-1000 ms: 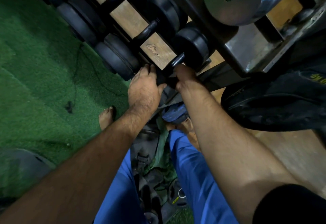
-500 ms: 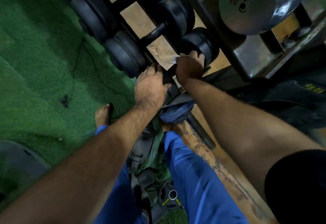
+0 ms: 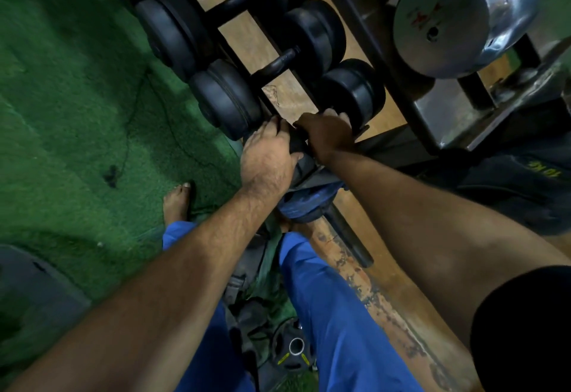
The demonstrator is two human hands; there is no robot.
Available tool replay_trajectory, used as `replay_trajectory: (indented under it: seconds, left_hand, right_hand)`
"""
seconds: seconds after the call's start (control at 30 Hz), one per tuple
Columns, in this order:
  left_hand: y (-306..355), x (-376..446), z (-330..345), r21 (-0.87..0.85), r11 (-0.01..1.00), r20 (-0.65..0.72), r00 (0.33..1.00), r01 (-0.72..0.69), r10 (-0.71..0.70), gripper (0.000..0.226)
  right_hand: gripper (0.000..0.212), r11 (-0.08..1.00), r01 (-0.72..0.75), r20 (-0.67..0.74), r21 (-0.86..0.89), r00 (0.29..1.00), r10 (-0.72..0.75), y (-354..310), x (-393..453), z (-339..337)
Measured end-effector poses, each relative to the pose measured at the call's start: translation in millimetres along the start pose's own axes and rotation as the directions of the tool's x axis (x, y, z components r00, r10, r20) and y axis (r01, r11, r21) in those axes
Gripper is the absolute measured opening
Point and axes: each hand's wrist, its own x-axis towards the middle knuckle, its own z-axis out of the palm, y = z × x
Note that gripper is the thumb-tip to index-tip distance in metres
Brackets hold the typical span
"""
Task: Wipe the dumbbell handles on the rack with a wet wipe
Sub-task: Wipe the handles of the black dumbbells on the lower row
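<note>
- Down at the low end of the rack, both hands meet on the nearest dumbbell, roughly at the middle of the view, a little toward 12 o'clock.
- The right hand is curled over that dumbbell's handle, hard against the inner face of its black end weight, which sits at 1 o'clock from the hand; the handle itself is hidden beneath the fingers.
- No wet wipe shows in this hand, so whether one is pressed under the palm cannot be told.
- The left hand lies just beside the right, at its 9 o'clock, fingers bent down over the dark near end of the same dumbbell; what exactly it clasps is hidden, though the fingers are plainly wrapped round something dark.
- Two more black dumbbells sit higher on the rack toward 11 o'clock, their handles bare and untouched.
- A chrome weight shines at 1 o'clock.
- Green turf fills the 9 o'clock side, with a bare foot on it.
- Blue trousers run toward 6 o'clock.
</note>
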Motion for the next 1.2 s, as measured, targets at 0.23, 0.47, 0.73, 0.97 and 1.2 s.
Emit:
replay_trajectory:
  seconds: [0.23, 0.47, 0.73, 0.97, 1.2]
  left_hand:
    - [4, 1, -8, 0.024, 0.999, 0.069, 0.997, 0.021, -0.022, 0.076]
    - [-3, 16, -47, 0.157, 0.987, 0.016, 0.999, -0.04, 0.038, 0.025]
    - [-28, 60, -74, 0.069, 0.994, -0.151, 0.984, -0.081, 0.091, 0.023]
    - [-58, 100, -51, 0.152, 0.986, -0.19, 0.977, -0.071, 0.1, 0.023]
    - [-67, 104, -41, 0.14, 0.984, -0.175, 0.976, -0.107, 0.131, 0.029]
  right_hand:
    - [0.044, 0.76, -0.25, 0.057, 0.6, 0.961, 0.271, -4, -14, -3]
    - [0.035, 0.675, -0.169, -0.07, 0.718, 0.948, 0.311, -26, 11, -35]
    - [0.032, 0.842, -0.021, -0.452, 0.539, 0.836, 0.31, -50, 66, -60]
    - [0.039, 0.963, -0.063, -0.28, 0.261, 0.95, 0.138, -33, 113, -36]
    - [0.064, 0.998, 0.02, -0.192, 0.054, 0.981, -0.01, -30, 98, -31]
